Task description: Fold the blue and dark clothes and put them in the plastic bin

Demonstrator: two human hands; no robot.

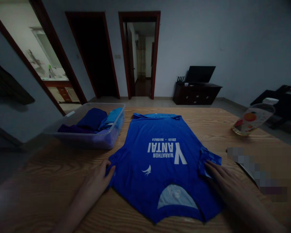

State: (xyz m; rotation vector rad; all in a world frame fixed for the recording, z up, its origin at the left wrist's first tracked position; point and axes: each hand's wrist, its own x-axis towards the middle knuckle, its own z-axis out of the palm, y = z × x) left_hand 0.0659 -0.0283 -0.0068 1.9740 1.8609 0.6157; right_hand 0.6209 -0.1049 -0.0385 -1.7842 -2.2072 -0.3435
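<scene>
A bright blue T-shirt [160,161] with white lettering lies spread flat on the wooden table [50,181], its collar towards me. My left hand [100,179] rests at the edge of the shirt's left sleeve, fingers curled onto the cloth. On the right sleeve lies my right hand [223,179], fingers stretched flat and pressing the fabric down. Neither hand lifts the shirt.
A clear plastic bin [87,139] with folded blue and dark clothes stands at the table's far left. A clear bottle with a fruit label [253,118] lies at the far right. A blurred flat item [257,168] sits right of my right hand. Doorways and a dark cabinet are behind.
</scene>
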